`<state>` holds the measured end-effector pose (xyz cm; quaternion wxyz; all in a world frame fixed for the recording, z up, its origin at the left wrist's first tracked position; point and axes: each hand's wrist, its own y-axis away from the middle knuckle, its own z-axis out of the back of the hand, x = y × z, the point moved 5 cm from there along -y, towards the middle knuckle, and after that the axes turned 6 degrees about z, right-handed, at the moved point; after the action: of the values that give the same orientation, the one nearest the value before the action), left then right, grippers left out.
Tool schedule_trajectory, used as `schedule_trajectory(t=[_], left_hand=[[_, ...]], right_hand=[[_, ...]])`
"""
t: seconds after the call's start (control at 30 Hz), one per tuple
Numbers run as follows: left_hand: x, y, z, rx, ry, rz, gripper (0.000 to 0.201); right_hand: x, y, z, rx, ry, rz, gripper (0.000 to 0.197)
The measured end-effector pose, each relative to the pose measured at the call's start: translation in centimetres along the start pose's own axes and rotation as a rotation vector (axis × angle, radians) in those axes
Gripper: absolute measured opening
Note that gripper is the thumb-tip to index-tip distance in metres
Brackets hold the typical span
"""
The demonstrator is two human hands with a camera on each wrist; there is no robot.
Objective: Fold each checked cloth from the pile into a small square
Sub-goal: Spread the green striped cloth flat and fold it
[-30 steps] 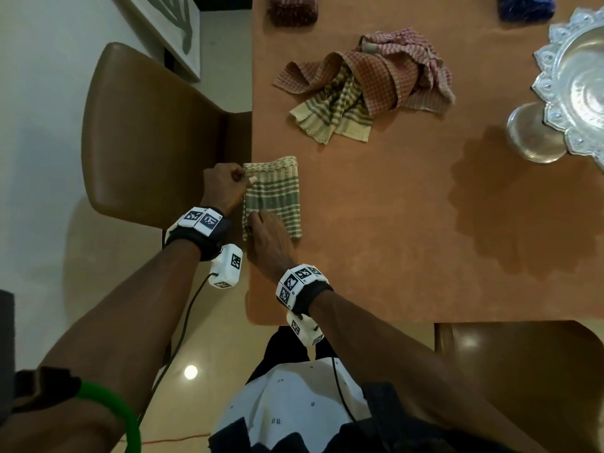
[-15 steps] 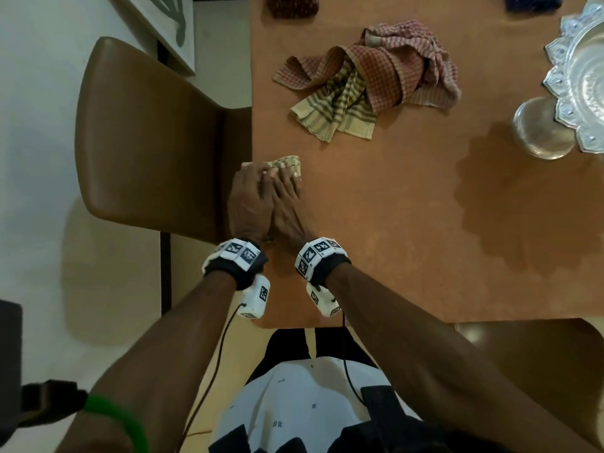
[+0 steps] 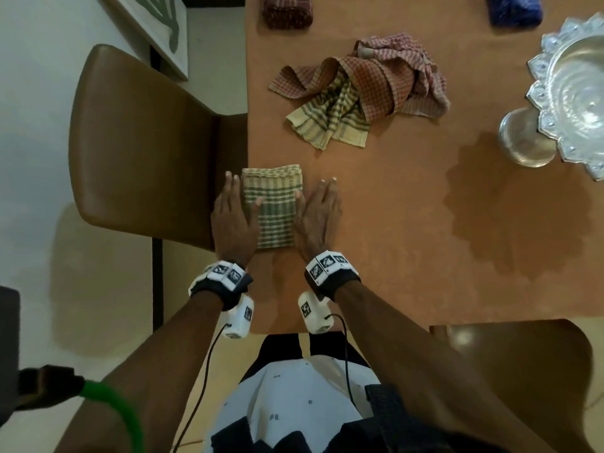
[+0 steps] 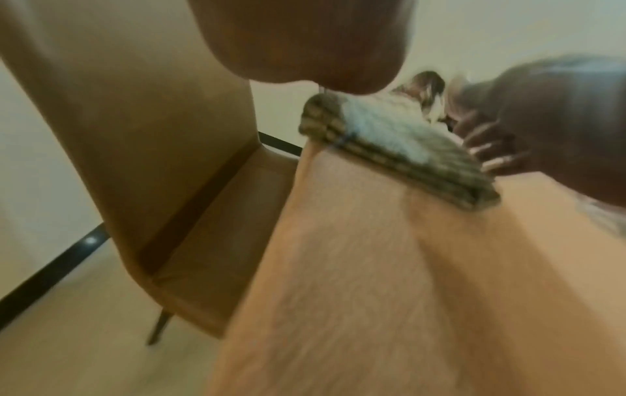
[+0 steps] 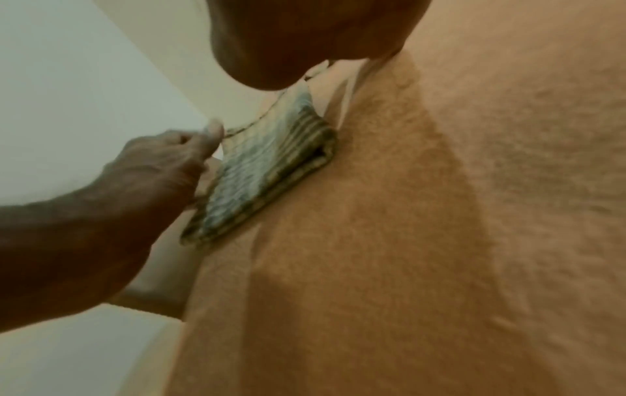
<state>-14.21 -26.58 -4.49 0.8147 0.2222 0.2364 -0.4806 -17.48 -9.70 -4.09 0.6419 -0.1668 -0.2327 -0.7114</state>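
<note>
A green and cream checked cloth (image 3: pixel 274 204) lies folded into a thick rectangle at the table's left edge, also seen in the left wrist view (image 4: pixel 399 152) and the right wrist view (image 5: pixel 271 166). My left hand (image 3: pixel 233 214) lies flat along its left side, thumb on the cloth. My right hand (image 3: pixel 318 214) lies flat along its right side, fingers straight on the table. Further back sits the pile (image 3: pixel 362 96): a red checked cloth draped over a yellow and green one (image 3: pixel 330 122), both crumpled.
The brown table (image 3: pixel 392 240) holds a folded dark red cloth (image 3: pixel 287 9) and a blue cloth (image 3: pixel 513 9) at the far edge. A silver pedestal bowl (image 3: pixel 575 89) stands at the right. Brown chairs stand at the left (image 3: pixel 140 145) and near right (image 3: pixel 523 371).
Both hands were pressed together on top of the cloth; now they have slid apart to its left and right sides, uncovering the folded rectangle.
</note>
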Motion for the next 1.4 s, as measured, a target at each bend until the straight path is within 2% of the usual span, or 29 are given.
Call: schedule_trajectory(t=[0.03, 0.1, 0.13, 0.2, 0.27, 0.33, 0.4, 0.47, 0.53, 0.67, 0.83, 1.03, 1.13, 1.2, 1.27, 1.4], left_hand=[[0.8, -0.4, 0.1, 0.036, 0.074, 0.139, 0.066], [1.9, -1.4, -0.7, 0.247, 0.233, 0.388, 0.084], [2.1, -1.7, -0.9, 0.35, 0.288, 0.446, 0.096], [2.7, -2.3, -0.9, 0.406, 0.306, 0.495, 0.108], [1.8, -2.2, 0.5, 0.319, 0.324, 0.502, 0.086], [0.7, -2.1, 2.2, 0.13, 0.326, 0.464, 0.057], [-0.6, -1.6, 3.4, -0.045, 0.339, 0.377, 0.045], [-2.3, -0.7, 3.8, -0.11, 0.332, 0.257, 0.038], [-4.0, 0.4, 2.8, -0.064, 0.308, 0.199, 0.034], [-6.7, 2.5, -0.6, 0.111, 0.198, 0.27, 0.042], [-8.9, 4.4, -4.1, 0.173, 0.075, 0.241, 0.046], [-10.4, 3.6, -5.3, 0.223, 0.004, 0.234, 0.05], [-10.4, 3.6, -5.4, 0.268, 0.015, 0.353, 0.056], [-10.2, 3.8, -5.7, 0.306, 0.08, 0.41, 0.056], [-9.6, 3.8, -5.8, 0.343, 0.183, 0.506, 0.065], [-8.7, 3.7, -7.1, 0.487, 0.414, 0.643, 0.075]], right_hand=[[0.4, -0.2, 0.4, -0.028, -0.008, -0.044, 0.05], [1.4, -0.6, 0.9, -0.007, -0.04, -0.107, 0.04], [1.6, -0.9, 0.9, 0.04, -0.083, -0.15, 0.041], [1.5, -1.5, 0.6, 0.173, -0.171, -0.225, 0.048], [1.3, -2.0, 0.3, 0.285, -0.259, -0.267, 0.051], [1.4, -2.2, 0.6, 0.314, -0.338, -0.28, 0.044], [1.6, -2.1, 1.3, 0.294, -0.422, -0.276, 0.03], [1.1, -1.9, 2.4, 0.258, -0.494, -0.277, 0.039], [-0.3, -1.8, 3.8, 0.19, -0.516, -0.271, 0.042], [-5.8, -1.8, 5.7, 0.106, -0.492, -0.339, 0.042], [-11.8, -1.5, 7.3, 0.129, -0.47, -0.362, 0.053], [-11.9, -2.0, 7.3, 0.176, -0.459, -0.294, 0.043], [-12.0, -1.9, 7.3, 0.191, -0.494, -0.291, 0.042], [-12.0, -1.8, 7.3, 0.218, -0.519, -0.278, 0.029], [-12.3, -2.0, 7.0, 0.271, -0.547, -0.301, 0.024], [-14.1, -2.7, 5.3, 0.337, -0.654, -0.368, 0.042]])
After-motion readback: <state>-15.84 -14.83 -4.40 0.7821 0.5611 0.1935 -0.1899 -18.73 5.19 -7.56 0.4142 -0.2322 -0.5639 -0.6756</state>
